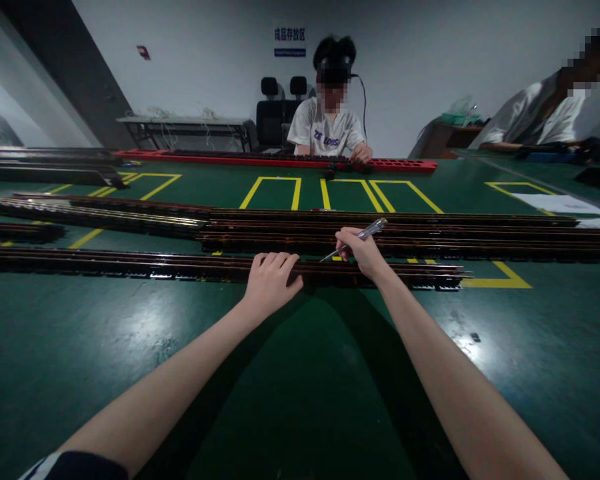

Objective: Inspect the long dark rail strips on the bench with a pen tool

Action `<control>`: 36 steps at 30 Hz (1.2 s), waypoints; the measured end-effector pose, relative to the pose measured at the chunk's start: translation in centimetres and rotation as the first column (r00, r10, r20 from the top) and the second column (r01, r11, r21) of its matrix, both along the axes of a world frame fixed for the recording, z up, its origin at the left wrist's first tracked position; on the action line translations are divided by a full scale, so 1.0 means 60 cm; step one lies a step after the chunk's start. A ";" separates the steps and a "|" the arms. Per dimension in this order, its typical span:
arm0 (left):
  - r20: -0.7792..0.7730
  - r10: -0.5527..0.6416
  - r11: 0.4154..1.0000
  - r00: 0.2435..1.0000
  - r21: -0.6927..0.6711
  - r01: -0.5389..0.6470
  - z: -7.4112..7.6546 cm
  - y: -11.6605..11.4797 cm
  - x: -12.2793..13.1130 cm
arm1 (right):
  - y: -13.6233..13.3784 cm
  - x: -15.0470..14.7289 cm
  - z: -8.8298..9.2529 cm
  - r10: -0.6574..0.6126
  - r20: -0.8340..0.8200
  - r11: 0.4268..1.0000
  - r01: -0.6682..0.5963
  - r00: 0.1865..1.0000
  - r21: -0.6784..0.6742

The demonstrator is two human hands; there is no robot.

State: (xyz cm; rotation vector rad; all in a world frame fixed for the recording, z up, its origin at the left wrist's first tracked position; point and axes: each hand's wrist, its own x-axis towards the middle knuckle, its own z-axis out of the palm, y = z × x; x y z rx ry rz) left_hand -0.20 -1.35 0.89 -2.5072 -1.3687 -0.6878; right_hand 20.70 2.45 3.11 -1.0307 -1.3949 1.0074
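Observation:
A bundle of long, thin dark strips with shiny edges lies across the table in front of me. My left hand rests over this bundle, its fingers bent over the far side and the thumb on the near side. In my right hand is a slim screwdriver with a clear handle, held between thumb and fingers. Its thin shaft slopes down to the left, and the tip is at the strips just right of my left hand. Whether the tip touches them, I cannot tell.
Behind lies a wider stack of dark strips, with more strips at far left. Yellow tape outlines mark the green table. Across it, a person has a hand at a long red rack. Another person is at right.

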 end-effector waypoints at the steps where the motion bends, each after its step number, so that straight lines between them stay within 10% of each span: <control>1: 0.002 0.001 1.000 1.000 0.001 -0.001 0.000 0.000 0.000 | 0.000 0.000 0.000 0.000 0.004 1.000 0.000 1.000 0.000; 36: 0.002 0.001 1.000 1.000 -0.010 -0.001 -0.001 0.000 -0.001 | 0.000 0.002 -0.002 -0.007 0.016 1.000 0.007 1.000 -0.010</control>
